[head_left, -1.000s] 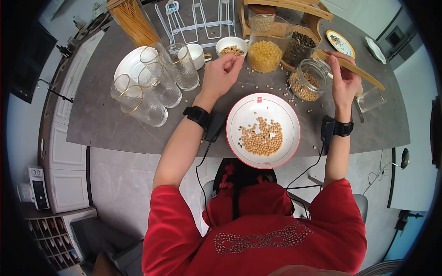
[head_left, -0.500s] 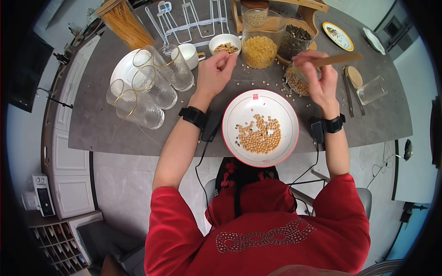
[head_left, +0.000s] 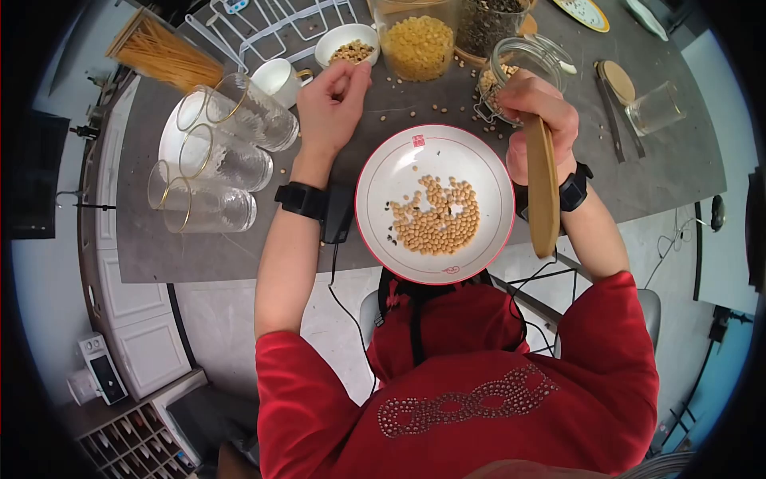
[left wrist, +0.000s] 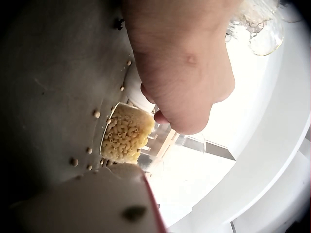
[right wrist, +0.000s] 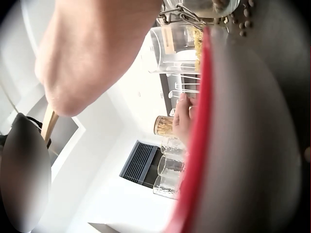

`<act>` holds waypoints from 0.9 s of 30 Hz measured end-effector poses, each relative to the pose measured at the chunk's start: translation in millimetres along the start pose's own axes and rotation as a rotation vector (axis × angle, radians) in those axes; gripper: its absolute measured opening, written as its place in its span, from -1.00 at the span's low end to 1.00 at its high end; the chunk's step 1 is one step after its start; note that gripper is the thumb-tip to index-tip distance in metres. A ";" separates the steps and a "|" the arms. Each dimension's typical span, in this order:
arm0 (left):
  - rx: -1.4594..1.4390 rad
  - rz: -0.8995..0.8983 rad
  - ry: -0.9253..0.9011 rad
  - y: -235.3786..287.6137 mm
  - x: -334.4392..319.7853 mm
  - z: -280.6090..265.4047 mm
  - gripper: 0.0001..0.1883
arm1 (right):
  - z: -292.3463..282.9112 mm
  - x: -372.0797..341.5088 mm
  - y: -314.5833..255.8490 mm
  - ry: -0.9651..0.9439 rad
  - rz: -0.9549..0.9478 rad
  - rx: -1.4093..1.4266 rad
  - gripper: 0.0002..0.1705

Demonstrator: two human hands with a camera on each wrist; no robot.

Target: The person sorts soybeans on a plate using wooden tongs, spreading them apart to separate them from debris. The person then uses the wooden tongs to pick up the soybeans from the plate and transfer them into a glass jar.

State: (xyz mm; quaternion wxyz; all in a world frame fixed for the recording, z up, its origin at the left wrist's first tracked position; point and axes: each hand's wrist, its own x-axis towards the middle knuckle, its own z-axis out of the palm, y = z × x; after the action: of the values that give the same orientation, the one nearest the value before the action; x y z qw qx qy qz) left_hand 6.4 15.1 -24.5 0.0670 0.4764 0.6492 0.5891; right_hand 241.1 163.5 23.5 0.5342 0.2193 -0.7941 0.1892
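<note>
Clear textured glass tumblers with gold rims [head_left: 231, 162] stood at the left, near a white cup with a gold handle [head_left: 274, 84]. The left hand [head_left: 329, 112] curled its fingers at a small round white bowl [head_left: 333, 36] of mixed beans; whether they pinched anything, I could not tell. Pale tan beans [head_left: 435, 227] lay spread on a round white red-rimmed plate [head_left: 383, 160] in the near middle. Farther right, before a clear glass clip-top jar [head_left: 527, 56], the right hand [head_left: 552, 104] grasped a long, flat wooden utensil [head_left: 543, 195].
</note>
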 end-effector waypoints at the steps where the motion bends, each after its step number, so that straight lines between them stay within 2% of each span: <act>1: 0.016 0.031 0.015 0.2 1.9 -0.1 -0.77 | -3.6 0.9 1.0 0.003 0.004 0.000 -0.69; 3: 0.005 0.010 0.021 0.8 2.9 0.2 -0.76 | -8.7 0.1 -1.9 -0.084 0.014 -0.109 -0.66; 6: 0.019 0.014 0.037 2.3 1.8 0.2 -0.75 | -2.0 -2.2 -1.3 -0.004 0.007 -0.076 -0.65; 12: 0.095 0.072 0.047 9.9 -2.5 -2.1 -0.77 | -1.3 -5.1 -1.7 0.015 0.036 0.066 -0.71; 15: 0.123 0.141 0.082 7.3 0.5 -2.8 -0.84 | 0.1 -6.8 -3.3 0.063 0.041 0.094 -0.66; 17: 0.153 0.260 0.180 8.6 -1.8 -4.0 -0.89 | 1.4 -5.7 -4.5 0.070 0.048 0.082 -0.66; 22: 0.104 0.303 0.143 11.1 -4.5 -10.7 -0.86 | -0.7 -3.2 -4.3 0.083 0.035 0.037 -0.64; 24: 0.085 0.311 0.128 14.5 -5.1 -11.4 -0.83 | -6.7 7.1 -8.0 -0.102 -0.016 0.022 -0.60; 27: 0.072 0.330 0.123 18.3 -5.3 -10.0 -0.74 | -6.9 6.7 -11.7 -0.106 0.034 0.012 -0.63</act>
State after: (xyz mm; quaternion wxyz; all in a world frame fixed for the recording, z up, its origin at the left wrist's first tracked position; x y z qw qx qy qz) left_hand 12.7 1.7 -8.9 -0.0876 0.5417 0.5856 0.5966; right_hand 250.6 156.4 32.9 0.4867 0.2185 -0.8239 0.1911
